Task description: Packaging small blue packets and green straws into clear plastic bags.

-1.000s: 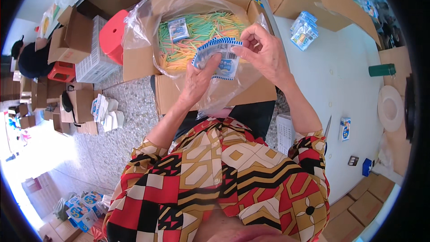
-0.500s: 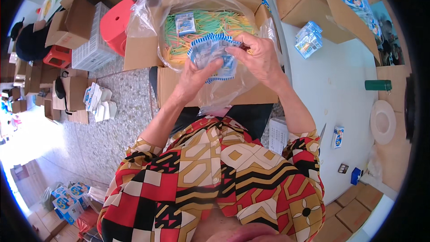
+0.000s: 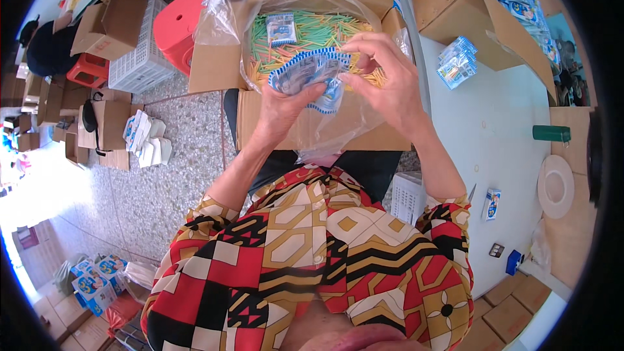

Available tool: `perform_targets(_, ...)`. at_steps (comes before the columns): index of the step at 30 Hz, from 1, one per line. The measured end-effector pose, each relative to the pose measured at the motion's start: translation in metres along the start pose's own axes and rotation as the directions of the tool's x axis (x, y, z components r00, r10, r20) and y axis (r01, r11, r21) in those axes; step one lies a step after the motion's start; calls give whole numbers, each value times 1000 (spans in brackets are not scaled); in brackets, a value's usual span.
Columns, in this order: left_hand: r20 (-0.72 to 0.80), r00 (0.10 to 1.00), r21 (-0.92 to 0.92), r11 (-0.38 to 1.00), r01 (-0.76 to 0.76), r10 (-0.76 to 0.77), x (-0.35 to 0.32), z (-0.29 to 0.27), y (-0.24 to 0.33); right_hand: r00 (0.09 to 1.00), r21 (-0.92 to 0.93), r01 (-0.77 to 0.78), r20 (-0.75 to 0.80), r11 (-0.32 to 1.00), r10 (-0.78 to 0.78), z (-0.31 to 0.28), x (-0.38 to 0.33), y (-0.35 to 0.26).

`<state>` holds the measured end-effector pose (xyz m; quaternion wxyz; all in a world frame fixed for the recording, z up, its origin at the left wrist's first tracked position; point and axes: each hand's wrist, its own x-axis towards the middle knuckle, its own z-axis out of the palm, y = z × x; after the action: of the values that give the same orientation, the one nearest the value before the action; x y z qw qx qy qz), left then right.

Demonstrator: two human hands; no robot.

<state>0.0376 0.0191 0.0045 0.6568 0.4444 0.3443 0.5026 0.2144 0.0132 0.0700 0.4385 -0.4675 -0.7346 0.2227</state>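
Observation:
My left hand (image 3: 283, 109) is closed on a fanned bunch of blue-and-white clear plastic packets (image 3: 308, 71), thumb across the front. Beside the bunch's right edge is my right hand (image 3: 392, 84), thumb and fingers apart with nothing visible between them; its thumb tip is close to the packets, and I cannot tell if it touches. Both hands are over a cardboard box (image 3: 214, 68) lined with a clear plastic bag (image 3: 224, 13). Thin green, yellow and orange sticks (image 3: 331, 26) fill it. One similar packet (image 3: 281, 29) lies on the sticks.
On the pale tabletop at right lie several packets (image 3: 457, 65) and a single one (image 3: 493, 204). An open carton (image 3: 448, 6), a green cylinder (image 3: 551, 133) and a straw-coloured hat (image 3: 556, 185) are also there. A red stool (image 3: 177, 29) and white crate (image 3: 138, 45) stand left.
My right thumb and fingers have spread apart at the packets' right edge, where they were pinched together. My left hand still holds the bunch. The whole view has shifted slightly.

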Motion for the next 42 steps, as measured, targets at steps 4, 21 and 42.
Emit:
perform_targets(4,-10,998,6,998,-61,61,-2,-1,-4,980,-220,199,34,955,-197,0,-3,-2)
perform_targets(21,-72,994,172,983,-67,81,-20,-11,-22,984,-242,137,146,961,-103,11,-19,-3)
perform_targets(42,-1,997,92,993,78,-78,-32,-22,-23,891,-263,316,412,912,-191,24,-21,-10)
